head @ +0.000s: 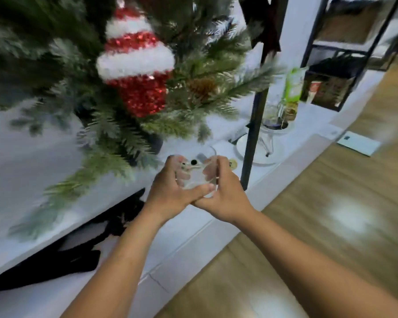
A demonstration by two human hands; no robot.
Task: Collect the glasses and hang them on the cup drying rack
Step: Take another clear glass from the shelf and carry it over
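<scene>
A clear drinking glass [197, 174] is held between both my hands just above the white counter [55, 175], in the middle of the head view. My left hand [170, 191] wraps its left side, with the thumb across the base. On the other side, my right hand [225, 191] cups the glass, fingers up along the wall. Another glass [271, 113] stands upside down on a white cup drying rack [260, 152] at the right, behind a black post. The frame is blurred by motion.
A Christmas tree [101, 92] with a red and white ornament [136, 65] overhangs the counter at upper left. A black metal post [254, 134] rises just right of my hands. A black shelf [340, 65] stands at the far right. Wooden floor [319, 214] lies to the right.
</scene>
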